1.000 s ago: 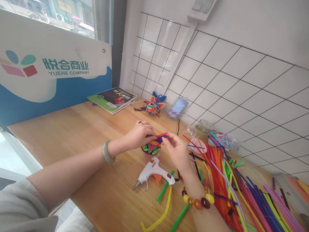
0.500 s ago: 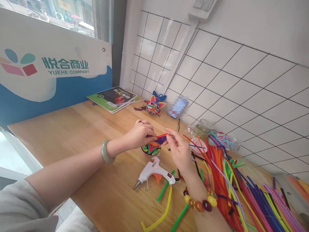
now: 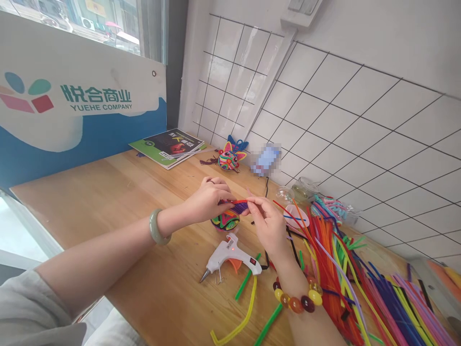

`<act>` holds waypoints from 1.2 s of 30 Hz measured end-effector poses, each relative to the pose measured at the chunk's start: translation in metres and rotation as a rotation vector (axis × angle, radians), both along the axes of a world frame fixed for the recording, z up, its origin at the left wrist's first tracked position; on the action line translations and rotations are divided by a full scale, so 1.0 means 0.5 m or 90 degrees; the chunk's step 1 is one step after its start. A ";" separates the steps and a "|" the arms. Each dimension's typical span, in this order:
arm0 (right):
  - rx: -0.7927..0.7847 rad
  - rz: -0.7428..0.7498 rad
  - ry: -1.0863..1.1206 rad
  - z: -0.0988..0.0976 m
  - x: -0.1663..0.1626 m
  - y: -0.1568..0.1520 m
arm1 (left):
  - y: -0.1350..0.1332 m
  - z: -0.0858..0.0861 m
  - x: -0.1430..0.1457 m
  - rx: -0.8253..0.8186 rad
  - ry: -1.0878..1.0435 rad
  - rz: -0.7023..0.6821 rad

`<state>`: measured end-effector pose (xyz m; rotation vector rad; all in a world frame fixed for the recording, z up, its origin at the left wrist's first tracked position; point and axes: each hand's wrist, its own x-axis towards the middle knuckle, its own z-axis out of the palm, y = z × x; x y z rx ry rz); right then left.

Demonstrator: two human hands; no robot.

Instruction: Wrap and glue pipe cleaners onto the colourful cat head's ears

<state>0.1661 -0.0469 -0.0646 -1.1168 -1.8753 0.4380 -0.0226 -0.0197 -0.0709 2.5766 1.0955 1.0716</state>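
Note:
My left hand (image 3: 208, 198) and my right hand (image 3: 267, 222) meet above the wooden table (image 3: 118, 202). Both pinch a small bundle of purple and red pipe cleaners (image 3: 239, 205) between their fingertips. The left holds its left end, the right its right end. Just below the bundle a round multicoloured pipe-cleaner piece (image 3: 225, 221) lies on the table. A white hot glue gun (image 3: 230, 254) lies in front of my hands, nozzle pointing left.
A large heap of coloured pipe cleaners (image 3: 360, 283) covers the right side. Loose green (image 3: 246, 283) and yellow (image 3: 237, 322) ones lie near the front edge. A finished colourful figure (image 3: 229, 158), a magazine (image 3: 169, 146) and clear jars (image 3: 298, 192) stand by the tiled wall.
My right hand's fingers have closed back onto the bundle's right end after lifting slightly. The left hand has stayed in place.

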 end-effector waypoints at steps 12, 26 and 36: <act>0.074 0.007 -0.068 0.001 0.001 -0.004 | -0.008 0.002 0.016 -0.016 -0.052 0.003; 0.312 -0.030 -0.324 0.001 0.015 -0.006 | -0.006 -0.002 0.017 0.008 -0.064 -0.004; 0.282 -0.076 -0.283 -0.009 -0.007 -0.008 | -0.008 -0.005 0.016 0.021 -0.070 0.007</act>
